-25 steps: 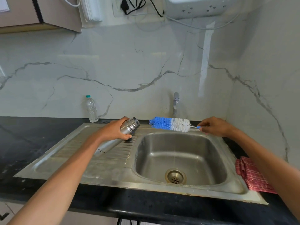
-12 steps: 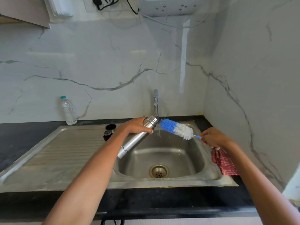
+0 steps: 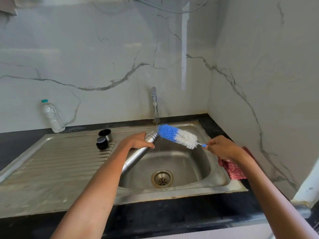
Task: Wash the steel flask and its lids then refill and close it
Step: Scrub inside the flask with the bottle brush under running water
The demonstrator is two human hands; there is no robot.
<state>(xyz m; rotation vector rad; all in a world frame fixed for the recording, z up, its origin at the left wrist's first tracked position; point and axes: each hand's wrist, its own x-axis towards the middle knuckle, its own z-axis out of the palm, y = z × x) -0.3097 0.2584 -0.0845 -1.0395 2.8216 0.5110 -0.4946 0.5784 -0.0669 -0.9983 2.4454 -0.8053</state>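
My left hand (image 3: 137, 140) grips the steel flask (image 3: 138, 152) near its neck and holds it tilted over the sink basin (image 3: 181, 163), with its open mouth pointing up and right under the tap (image 3: 154, 104). A thin stream of water runs from the tap past the flask's mouth. My right hand (image 3: 220, 147) pinches the thin handle of a blue and white bottle brush (image 3: 177, 135); the blue tip sits right at the flask's mouth. The two lids stand on the draining board: a steel cup lid (image 3: 105, 134) and a black stopper (image 3: 102, 143).
A clear plastic water bottle (image 3: 51, 116) stands at the wall on the left. A red checked cloth (image 3: 233, 167) lies on the black counter to the right of the sink. The drain (image 3: 162, 178) sits in the middle of the basin. The side wall is close on the right.
My left hand has carried the flask from the draining board to under the tap. My right hand has brought the brush's blue tip up to the flask's mouth.
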